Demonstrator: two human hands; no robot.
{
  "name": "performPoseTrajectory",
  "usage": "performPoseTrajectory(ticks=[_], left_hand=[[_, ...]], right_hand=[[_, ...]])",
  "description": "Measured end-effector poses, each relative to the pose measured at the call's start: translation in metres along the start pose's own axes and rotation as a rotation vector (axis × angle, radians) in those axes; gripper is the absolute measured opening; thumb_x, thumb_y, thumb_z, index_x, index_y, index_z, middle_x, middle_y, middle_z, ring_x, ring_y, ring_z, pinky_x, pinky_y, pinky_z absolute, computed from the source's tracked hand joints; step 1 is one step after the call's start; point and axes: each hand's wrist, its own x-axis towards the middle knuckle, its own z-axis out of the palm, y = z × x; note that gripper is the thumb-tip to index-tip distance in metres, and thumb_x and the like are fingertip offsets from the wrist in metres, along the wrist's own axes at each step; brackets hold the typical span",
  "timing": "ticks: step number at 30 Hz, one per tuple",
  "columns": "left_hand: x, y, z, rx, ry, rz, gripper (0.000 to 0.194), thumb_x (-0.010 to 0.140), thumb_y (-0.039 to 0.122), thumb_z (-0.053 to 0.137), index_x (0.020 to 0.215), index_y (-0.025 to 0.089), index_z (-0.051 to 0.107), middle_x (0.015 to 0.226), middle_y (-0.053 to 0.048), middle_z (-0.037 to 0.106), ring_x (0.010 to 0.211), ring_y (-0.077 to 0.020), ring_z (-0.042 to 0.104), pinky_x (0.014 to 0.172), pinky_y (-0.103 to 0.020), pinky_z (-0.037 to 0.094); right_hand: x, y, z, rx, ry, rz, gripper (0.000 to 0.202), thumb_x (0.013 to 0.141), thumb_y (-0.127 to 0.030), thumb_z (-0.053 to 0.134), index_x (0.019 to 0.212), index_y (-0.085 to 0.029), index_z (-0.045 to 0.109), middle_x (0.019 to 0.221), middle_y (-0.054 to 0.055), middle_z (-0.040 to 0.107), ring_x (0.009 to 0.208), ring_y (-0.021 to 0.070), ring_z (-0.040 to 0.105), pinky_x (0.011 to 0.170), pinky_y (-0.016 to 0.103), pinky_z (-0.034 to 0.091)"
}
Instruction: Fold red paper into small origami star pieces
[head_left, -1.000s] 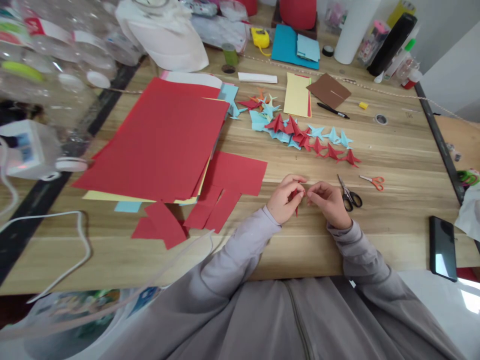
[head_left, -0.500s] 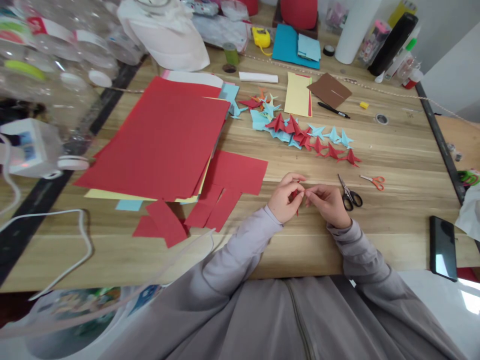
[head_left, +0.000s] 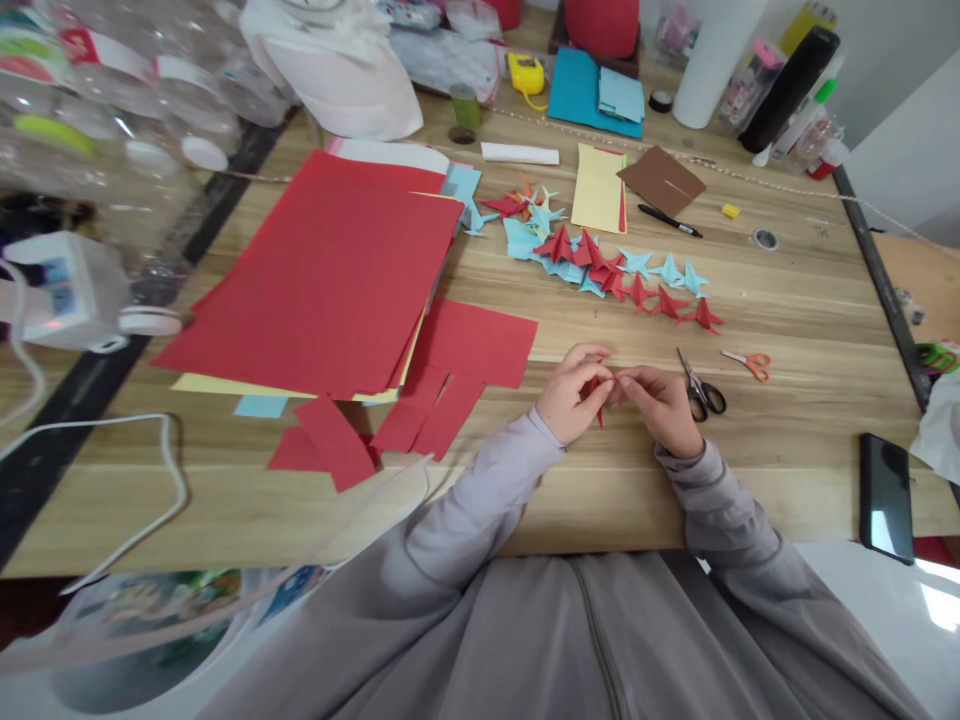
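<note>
right, near the center of the frame the left hand (head_left: 574,393) is pinching a small folded red paper (head_left: 600,412) between thumb and fingers, mostly hiding it. the right hand (head_left: 661,405) is meeting it from the right, thumb and forefinger closing narrowly at the paper's edge. black-handled scissors (head_left: 701,388) are lying just beside the right hand, with orange-handled scissors (head_left: 748,363) farther right. above the hands, red and blue folded paper figures (head_left: 596,262) are resting on the tabletop (head_left: 795,420); large red sheets (head_left: 330,270) are filling the left of center.
</note>
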Motion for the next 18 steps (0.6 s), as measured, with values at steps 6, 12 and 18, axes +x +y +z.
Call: performPoseTrajectory(ticks=[6, 12, 18], left_hand=[[-0.0006, 0.0003, 0.0003, 0.017, 0.045, 0.035, 0.005, 0.080, 0.015, 0.060, 0.076, 0.016, 0.063, 0.115, -0.012, 0.057, 0.087, -0.0168, 0.062, 0.078, -0.035, 0.051], [-0.0007, 0.0004, 0.0004, 0.017, 0.055, 0.025, 0.005, 0.078, 0.011, 0.059, 0.076, 0.015, 0.063, 0.114, -0.013, 0.057, 0.087, -0.0173, 0.062, 0.073, -0.033, 0.053], [-0.0020, 0.0007, 0.0010, 0.073, 0.053, 0.033, 0.006, 0.076, 0.010, 0.061, 0.075, 0.016, 0.062, 0.116, -0.012, 0.057, 0.088, -0.0172, 0.062, 0.076, -0.034, 0.053]], right_hand=[[0.0003, -0.0012, -0.0047, -0.038, 0.021, -0.024, 0.028, 0.080, -0.046, 0.062, 0.082, -0.018, 0.067, 0.064, 0.001, 0.066, 0.060, 0.0136, 0.062, 0.062, 0.029, 0.051], [-0.0002, -0.0011, -0.0029, -0.070, -0.009, -0.021, 0.024, 0.080, -0.041, 0.063, 0.077, -0.017, 0.066, 0.064, 0.002, 0.066, 0.059, 0.0133, 0.061, 0.061, 0.028, 0.049], [-0.0001, -0.0024, -0.0014, -0.111, -0.005, -0.021, 0.025, 0.079, -0.042, 0.065, 0.075, -0.017, 0.065, 0.063, 0.001, 0.065, 0.058, 0.0131, 0.060, 0.059, 0.027, 0.049]])
